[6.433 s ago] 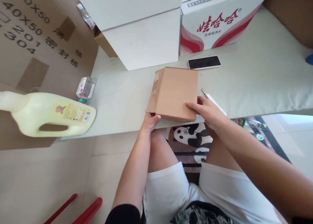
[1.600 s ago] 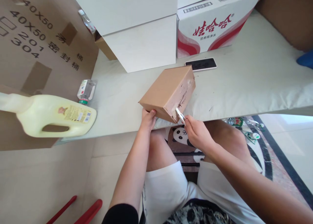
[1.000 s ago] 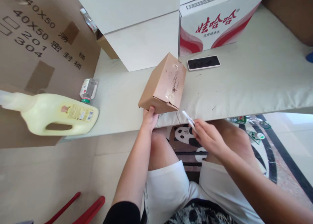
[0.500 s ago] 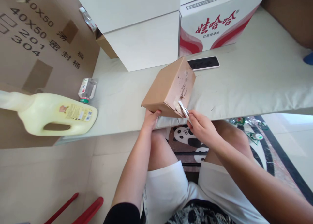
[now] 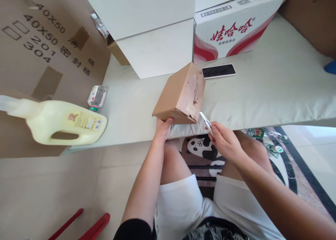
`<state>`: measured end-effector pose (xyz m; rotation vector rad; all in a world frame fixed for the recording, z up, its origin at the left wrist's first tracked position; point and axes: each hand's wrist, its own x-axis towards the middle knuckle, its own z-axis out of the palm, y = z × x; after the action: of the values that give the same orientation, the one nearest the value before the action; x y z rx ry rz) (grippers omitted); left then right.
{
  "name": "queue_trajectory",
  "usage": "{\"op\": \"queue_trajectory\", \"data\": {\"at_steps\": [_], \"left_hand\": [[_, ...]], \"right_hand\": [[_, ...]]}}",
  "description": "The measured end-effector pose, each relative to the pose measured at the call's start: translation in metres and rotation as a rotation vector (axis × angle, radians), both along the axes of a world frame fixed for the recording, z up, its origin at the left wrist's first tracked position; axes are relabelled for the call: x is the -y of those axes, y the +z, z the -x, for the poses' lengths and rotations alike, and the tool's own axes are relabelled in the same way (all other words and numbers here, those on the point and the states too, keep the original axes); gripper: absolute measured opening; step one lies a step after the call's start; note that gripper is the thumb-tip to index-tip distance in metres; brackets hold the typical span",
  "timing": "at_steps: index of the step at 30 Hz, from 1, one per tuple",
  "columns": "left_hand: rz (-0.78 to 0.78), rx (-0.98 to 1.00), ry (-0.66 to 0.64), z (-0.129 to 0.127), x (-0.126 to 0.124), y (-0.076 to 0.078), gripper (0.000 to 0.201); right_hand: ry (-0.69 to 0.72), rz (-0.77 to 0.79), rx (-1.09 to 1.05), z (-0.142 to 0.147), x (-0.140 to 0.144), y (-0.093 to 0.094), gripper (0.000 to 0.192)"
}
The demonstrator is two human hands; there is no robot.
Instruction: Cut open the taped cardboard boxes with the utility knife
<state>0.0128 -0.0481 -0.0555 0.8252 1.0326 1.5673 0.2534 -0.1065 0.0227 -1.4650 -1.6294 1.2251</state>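
A small brown cardboard box [image 5: 172, 94] is tilted above the near edge of the cloth-covered surface. My left hand [image 5: 164, 127] grips its lower near edge, thumb on the near face and the other fingers hidden beneath. The box's right face has dark marks and a torn, worn patch near the lower corner. My right hand [image 5: 222, 138] is closed around a utility knife [image 5: 206, 121], pale and slim, its tip pointing up and left. The knife tip is just right of the box's corner, apart from it.
Behind the box lies a phone [image 5: 218, 71], close to a red-and-white carton [image 5: 236, 33] and white boxes [image 5: 160, 47]. On the left are a large yellow jug [image 5: 57, 122], a small clear bottle [image 5: 96, 97] and a big printed carton [image 5: 60, 33].
The knife has moved off the box's lower corner, to the right and slightly down. My left hand still holds the box, which has shifted slightly.
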Motion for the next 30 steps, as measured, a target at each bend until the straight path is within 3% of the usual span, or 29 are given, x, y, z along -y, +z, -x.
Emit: {"op": "queue_trajectory", "data": {"at_steps": [7, 17, 23, 30], "left_hand": [[-0.018, -0.228, 0.017, 0.002, -0.001, -0.008, 0.077], [-0.010, -0.221, 0.023, 0.000, 0.001, -0.003, 0.067], [-0.005, -0.149, 0.032, -0.001, 0.001, -0.001, 0.073], [-0.007, -0.123, 0.024, -0.001, 0.000, -0.002, 0.074]], "right_hand": [[-0.014, 0.026, -0.021, 0.007, -0.007, 0.001, 0.032], [-0.023, 0.168, -0.221, 0.012, -0.010, 0.008, 0.030], [-0.039, 0.162, -0.257, 0.009, -0.006, 0.010, 0.031], [-0.062, 0.136, -0.157, 0.003, -0.015, 0.002, 0.031]]}}
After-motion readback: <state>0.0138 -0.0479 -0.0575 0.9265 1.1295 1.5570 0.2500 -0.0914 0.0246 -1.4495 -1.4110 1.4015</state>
